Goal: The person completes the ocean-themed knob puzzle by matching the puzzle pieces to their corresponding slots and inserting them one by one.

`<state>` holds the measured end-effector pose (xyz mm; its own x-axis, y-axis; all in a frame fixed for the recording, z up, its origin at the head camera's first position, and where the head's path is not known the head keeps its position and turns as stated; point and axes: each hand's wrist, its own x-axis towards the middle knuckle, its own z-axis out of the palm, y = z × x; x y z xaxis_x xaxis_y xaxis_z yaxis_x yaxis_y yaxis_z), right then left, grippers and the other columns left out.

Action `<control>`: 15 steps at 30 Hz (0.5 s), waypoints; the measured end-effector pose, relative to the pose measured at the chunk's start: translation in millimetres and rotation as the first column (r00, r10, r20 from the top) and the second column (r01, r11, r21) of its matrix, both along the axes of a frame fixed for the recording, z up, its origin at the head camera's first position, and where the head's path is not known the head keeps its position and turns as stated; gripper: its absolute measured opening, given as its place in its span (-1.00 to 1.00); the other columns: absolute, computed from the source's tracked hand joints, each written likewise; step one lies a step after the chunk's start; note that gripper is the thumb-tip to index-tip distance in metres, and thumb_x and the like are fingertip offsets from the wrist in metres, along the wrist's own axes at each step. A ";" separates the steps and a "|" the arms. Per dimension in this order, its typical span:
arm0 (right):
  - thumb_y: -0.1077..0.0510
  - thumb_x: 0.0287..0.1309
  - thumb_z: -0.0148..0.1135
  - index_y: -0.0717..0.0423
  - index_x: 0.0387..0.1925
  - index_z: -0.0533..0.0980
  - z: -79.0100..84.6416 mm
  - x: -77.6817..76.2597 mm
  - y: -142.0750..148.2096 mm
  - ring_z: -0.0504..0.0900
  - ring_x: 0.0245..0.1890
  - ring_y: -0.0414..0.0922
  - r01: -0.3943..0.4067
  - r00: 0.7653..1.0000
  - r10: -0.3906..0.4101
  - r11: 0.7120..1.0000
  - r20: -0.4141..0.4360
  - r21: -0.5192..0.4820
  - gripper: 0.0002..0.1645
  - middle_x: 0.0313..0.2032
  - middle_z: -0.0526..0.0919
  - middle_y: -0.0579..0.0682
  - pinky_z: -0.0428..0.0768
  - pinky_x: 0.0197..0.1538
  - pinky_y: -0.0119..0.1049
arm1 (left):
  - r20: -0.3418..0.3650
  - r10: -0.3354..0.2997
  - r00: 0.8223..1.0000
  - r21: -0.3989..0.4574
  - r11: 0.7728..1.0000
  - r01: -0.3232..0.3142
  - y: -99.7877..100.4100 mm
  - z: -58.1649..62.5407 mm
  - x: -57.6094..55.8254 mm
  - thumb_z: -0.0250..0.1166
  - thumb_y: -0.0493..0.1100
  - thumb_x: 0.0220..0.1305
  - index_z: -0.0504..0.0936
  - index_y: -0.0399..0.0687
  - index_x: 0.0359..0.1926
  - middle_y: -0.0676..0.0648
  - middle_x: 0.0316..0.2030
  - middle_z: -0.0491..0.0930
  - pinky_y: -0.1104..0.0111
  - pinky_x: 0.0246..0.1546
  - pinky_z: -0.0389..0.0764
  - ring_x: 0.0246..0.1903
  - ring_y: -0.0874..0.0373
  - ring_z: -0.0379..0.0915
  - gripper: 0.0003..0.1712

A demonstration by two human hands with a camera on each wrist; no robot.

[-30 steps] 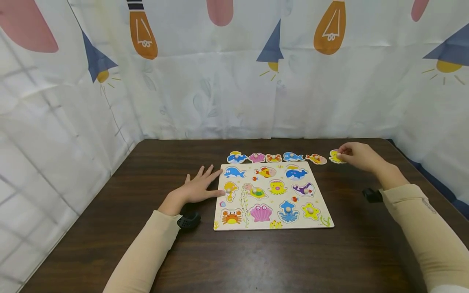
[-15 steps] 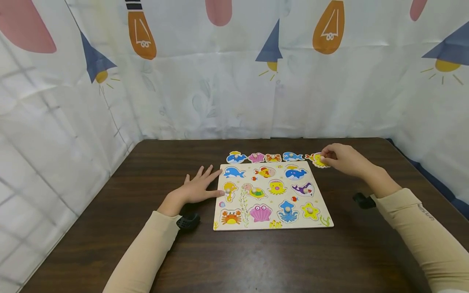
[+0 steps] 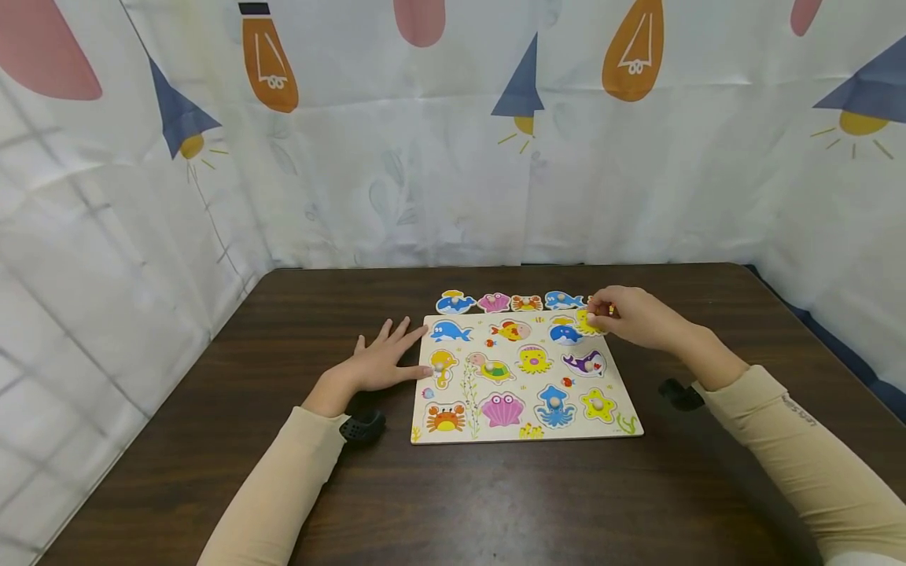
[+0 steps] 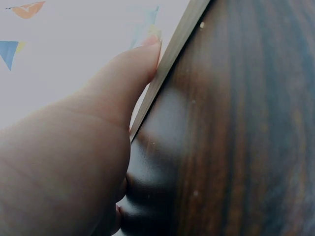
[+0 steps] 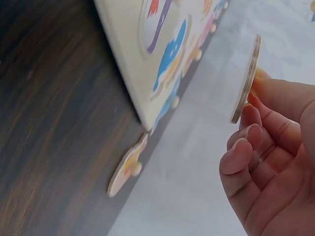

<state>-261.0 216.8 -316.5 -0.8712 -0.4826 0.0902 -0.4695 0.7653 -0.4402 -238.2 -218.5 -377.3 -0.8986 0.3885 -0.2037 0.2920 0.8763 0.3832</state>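
My right hand (image 3: 640, 318) pinches the yellow octopus puzzle piece (image 3: 586, 324) by its knob, above the top right corner of the wooden puzzle board (image 3: 610, 376). In the right wrist view, this octopus piece (image 5: 245, 83) is edge-on and raised off the board. My left hand (image 3: 382, 363) lies with fingers spread at the board's left edge, thumb and index fingertip touching it. Knobbed pieces sit in the board: seahorse (image 3: 443, 368), turtle (image 3: 493, 369), purple whale (image 3: 584, 364), squid (image 3: 555, 409) and starfish (image 3: 598, 406). The board's octopus picture (image 3: 534, 360) has no knob.
Behind the board lie a spouting whale piece (image 3: 454, 303), a pink shell piece (image 3: 494, 303), a crab piece (image 3: 527, 303) and a blue dolphin piece (image 3: 563, 300). The fish piece (image 5: 125, 169) is mostly hidden by my right hand in the head view. A patterned curtain (image 3: 453, 181) surrounds the dark table (image 3: 318, 487).
My right hand has lifted the octopus piece from the right end of the row and carried it left, past the fish piece, to over the board's corner. My left hand stays put.
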 end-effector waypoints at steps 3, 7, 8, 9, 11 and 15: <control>0.24 0.33 0.36 0.25 -0.15 0.61 -0.6 0.3 -7.4 0.46 -0.43 -0.11 -0.026 1.000 0.026 1.000 0.003 0.001 -0.85 -0.41 0.54 -0.05 0.45 -0.38 -0.27 | 0.002 -0.002 1.000 0.000 1.000 0.002 -0.1 -0.2 -0.2 0.14 0.51 0.33 -0.07 0.19 0.67 -0.22 0.63 -0.28 -0.50 0.29 -0.37 0.56 -0.31 -0.51 0.11; 0.24 0.33 0.36 0.19 -0.20 0.61 -0.3 0.1 -17.5 0.45 -0.45 -0.12 -0.057 0.998 0.057 0.998 0.010 0.007 -0.91 -0.44 0.54 -0.07 0.45 -0.37 -0.25 | 0.002 -0.004 1.000 -0.005 1.000 0.004 0.0 0.2 -0.7 0.13 0.51 0.33 -0.08 0.18 0.67 -0.23 0.63 -0.29 -0.50 0.29 -0.36 0.56 -0.32 -0.51 0.11; 0.24 0.33 0.36 0.19 -0.20 0.61 -0.2 0.0 -19.9 0.45 -0.45 -0.12 -0.065 0.998 0.064 0.998 0.013 0.007 -0.91 -0.44 0.54 -0.08 0.46 -0.38 -0.25 | 0.002 -0.004 1.000 -0.006 1.000 0.004 0.1 0.3 -0.9 0.13 0.51 0.33 -0.08 0.18 0.67 -0.23 0.63 -0.29 -0.50 0.29 -0.36 0.56 -0.32 -0.51 0.11; 0.24 0.34 0.36 0.18 -0.20 0.60 -0.2 -0.1 -22.4 0.45 -0.45 -0.12 -0.071 0.997 0.070 0.997 0.017 0.009 -0.92 -0.43 0.55 -0.08 0.46 -0.38 -0.24 | 0.001 -0.004 1.000 -0.008 1.000 0.004 0.1 0.4 -1.0 0.13 0.52 0.33 -0.08 0.18 0.67 -0.23 0.63 -0.29 -0.50 0.29 -0.36 0.56 -0.32 -0.51 0.11; 0.23 0.34 0.35 0.17 -0.21 0.61 -0.8 -0.4 -27.3 0.45 -0.46 -0.13 -0.079 0.997 0.079 0.997 0.026 0.012 -0.92 -0.43 0.55 -0.08 0.46 -0.39 -0.24 | 0.001 -0.004 1.000 -0.008 1.000 0.004 0.3 0.4 -1.2 0.13 0.52 0.33 -0.08 0.18 0.67 -0.23 0.63 -0.29 -0.51 0.29 -0.36 0.56 -0.32 -0.51 0.11; 0.20 0.35 0.35 0.14 -0.23 0.61 -2.6 -0.6 -36.9 0.47 -0.48 -0.15 -0.090 0.996 0.089 0.995 0.031 0.031 -0.93 -0.43 0.57 -0.10 0.45 -0.42 -0.26 | 0.001 -0.003 1.000 -0.011 1.000 0.003 0.3 -0.1 -1.3 0.13 0.52 0.33 -0.08 0.18 0.67 -0.22 0.63 -0.29 -0.50 0.29 -0.36 0.56 -0.31 -0.51 0.11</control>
<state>-261.6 179.9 -319.1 -0.8263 -0.5611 0.0483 -0.5242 0.7349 -0.4304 -239.5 -218.2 -377.4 -0.8973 0.3889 -0.2089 0.2942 0.8797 0.3736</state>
